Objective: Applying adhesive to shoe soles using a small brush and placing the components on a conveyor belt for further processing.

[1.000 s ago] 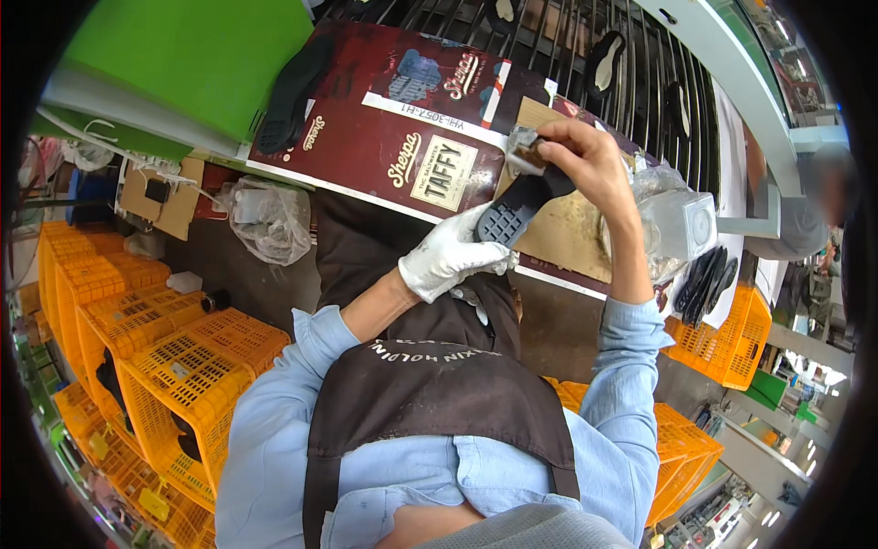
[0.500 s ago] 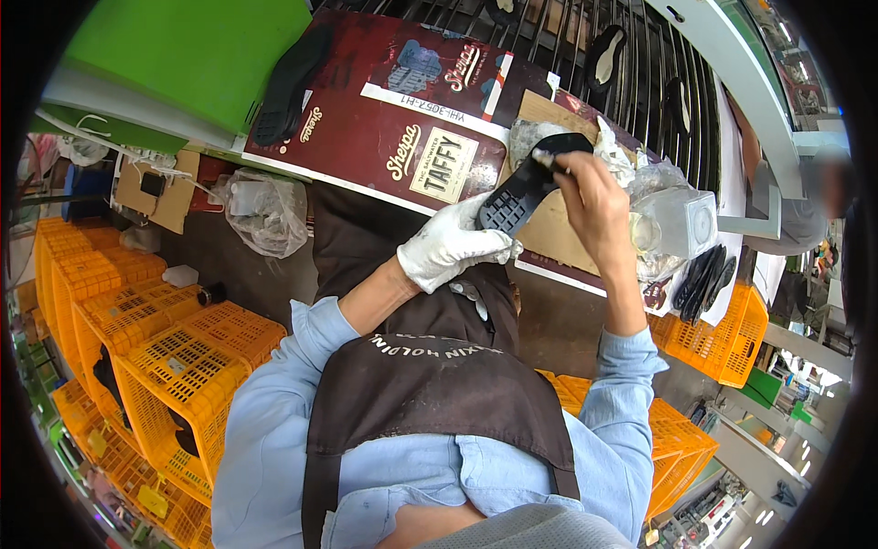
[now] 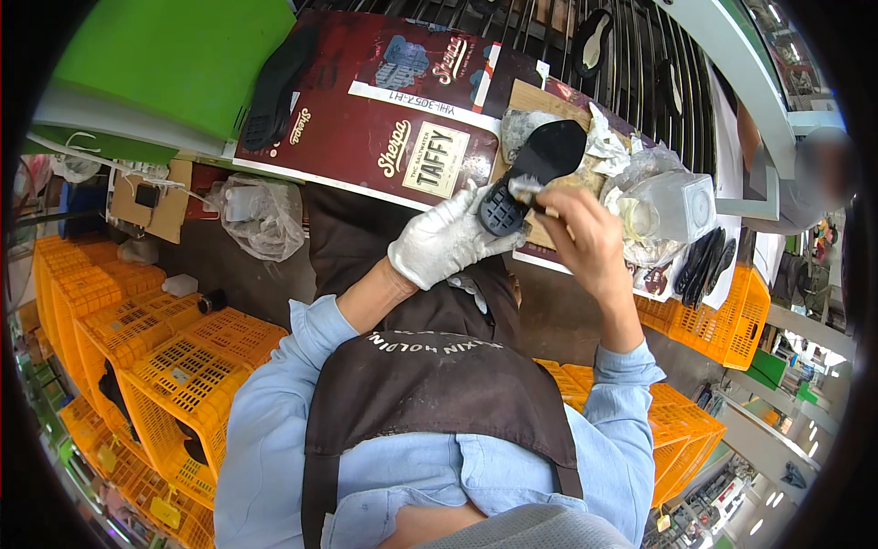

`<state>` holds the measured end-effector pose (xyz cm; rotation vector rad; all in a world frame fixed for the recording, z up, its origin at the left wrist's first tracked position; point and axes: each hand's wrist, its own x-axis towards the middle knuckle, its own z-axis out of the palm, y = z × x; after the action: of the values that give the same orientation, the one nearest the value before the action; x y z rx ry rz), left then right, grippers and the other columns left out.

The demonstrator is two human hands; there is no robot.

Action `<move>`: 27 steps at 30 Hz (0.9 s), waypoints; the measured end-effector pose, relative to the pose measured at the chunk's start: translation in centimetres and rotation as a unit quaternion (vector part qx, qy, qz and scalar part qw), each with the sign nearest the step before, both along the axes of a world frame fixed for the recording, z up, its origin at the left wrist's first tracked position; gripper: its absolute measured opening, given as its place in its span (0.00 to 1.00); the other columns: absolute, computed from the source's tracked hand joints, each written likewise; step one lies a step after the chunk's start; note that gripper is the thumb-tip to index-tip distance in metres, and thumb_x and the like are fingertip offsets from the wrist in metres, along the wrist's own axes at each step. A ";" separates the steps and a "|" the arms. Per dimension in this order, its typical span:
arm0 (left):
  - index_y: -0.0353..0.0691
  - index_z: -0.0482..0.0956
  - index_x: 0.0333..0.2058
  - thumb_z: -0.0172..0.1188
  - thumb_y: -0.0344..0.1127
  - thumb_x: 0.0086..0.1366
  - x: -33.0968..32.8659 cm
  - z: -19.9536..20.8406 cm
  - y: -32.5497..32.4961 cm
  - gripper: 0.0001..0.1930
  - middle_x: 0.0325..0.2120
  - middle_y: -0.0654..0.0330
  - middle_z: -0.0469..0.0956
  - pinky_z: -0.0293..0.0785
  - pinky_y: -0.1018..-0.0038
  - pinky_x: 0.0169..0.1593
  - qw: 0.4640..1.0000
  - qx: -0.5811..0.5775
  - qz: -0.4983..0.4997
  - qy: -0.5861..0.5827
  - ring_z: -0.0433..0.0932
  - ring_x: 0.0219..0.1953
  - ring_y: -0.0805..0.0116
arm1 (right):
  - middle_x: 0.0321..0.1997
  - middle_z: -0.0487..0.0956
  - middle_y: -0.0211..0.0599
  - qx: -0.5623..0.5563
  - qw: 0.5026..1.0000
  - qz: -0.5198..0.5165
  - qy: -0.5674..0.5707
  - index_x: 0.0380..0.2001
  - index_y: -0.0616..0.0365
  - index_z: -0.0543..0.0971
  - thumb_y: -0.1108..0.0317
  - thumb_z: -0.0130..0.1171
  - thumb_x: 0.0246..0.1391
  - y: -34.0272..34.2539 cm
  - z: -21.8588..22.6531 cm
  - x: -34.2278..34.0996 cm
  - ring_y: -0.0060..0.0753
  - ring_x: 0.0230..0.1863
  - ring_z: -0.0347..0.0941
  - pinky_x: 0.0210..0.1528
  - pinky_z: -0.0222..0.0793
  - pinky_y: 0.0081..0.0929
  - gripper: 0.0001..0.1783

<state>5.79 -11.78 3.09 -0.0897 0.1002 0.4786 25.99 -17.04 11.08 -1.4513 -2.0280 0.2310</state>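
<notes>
A black shoe sole is tilted over the front edge of the bench, its rounded toe end pointing up and right. My left hand, in a white glove, grips it by the heel end, where a grid of hollow cells shows. Bare and pinched closed, my right hand holds a small brush with a pale tip. That tip is at the middle of the sole, close to the gridded part; its handle is mostly hidden by my fingers.
A maroon printed board covers the bench, with another dark sole on its left. Right of my hands are crumpled plastic, a clear tub and stacked black soles. Behind is a roller conveyor. Orange crates flank me.
My right hand and the brush have moved down the sole from the toe end to its middle. The sole has turned slightly, showing more of its flat toe face.
</notes>
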 end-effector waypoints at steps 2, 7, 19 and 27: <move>0.31 0.48 0.66 0.29 0.53 0.74 0.3 -0.1 0.1 0.33 0.65 0.43 0.54 0.42 0.51 0.72 0.990 -0.061 0.004 -0.130 0.53 0.68 0.48 | 0.35 0.79 0.40 -0.018 0.999 0.035 -0.007 0.36 0.61 0.78 0.80 0.66 0.44 -1.6 0.9 -0.5 0.41 0.33 0.79 0.32 0.75 0.30 0.14; 0.28 0.46 0.66 0.32 0.56 0.73 0.5 0.6 -0.2 0.37 0.64 0.42 0.56 0.46 0.50 0.71 0.997 0.061 -0.011 0.038 0.55 0.67 0.49 | 0.34 0.78 0.41 -0.038 0.996 0.037 0.071 0.37 0.61 0.77 0.81 0.66 0.42 -2.2 2.2 -0.6 0.41 0.32 0.78 0.31 0.75 0.30 0.16; 0.27 0.48 0.66 0.30 0.59 0.71 1.4 -0.9 -0.1 0.40 0.62 0.43 0.60 0.52 0.54 0.68 0.980 0.011 -0.012 -0.201 0.60 0.64 0.50 | 0.35 0.80 0.39 0.074 0.997 0.036 0.009 0.38 0.61 0.77 0.79 0.68 0.41 -3.3 1.0 -2.0 0.39 0.32 0.79 0.31 0.75 0.30 0.18; 0.29 0.48 0.67 0.29 0.63 0.71 1.7 -0.6 -0.1 0.42 0.62 0.44 0.60 0.52 0.54 0.68 0.997 0.019 -0.038 -0.064 0.58 0.65 0.52 | 0.35 0.80 0.41 0.023 0.997 0.060 0.040 0.38 0.62 0.77 0.79 0.69 0.41 -4.1 0.8 -2.7 0.41 0.33 0.79 0.33 0.76 0.30 0.18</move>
<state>7.49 -11.87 2.45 -0.0797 -0.0317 0.3971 23.27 -21.13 11.86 -1.2741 -2.0444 0.2861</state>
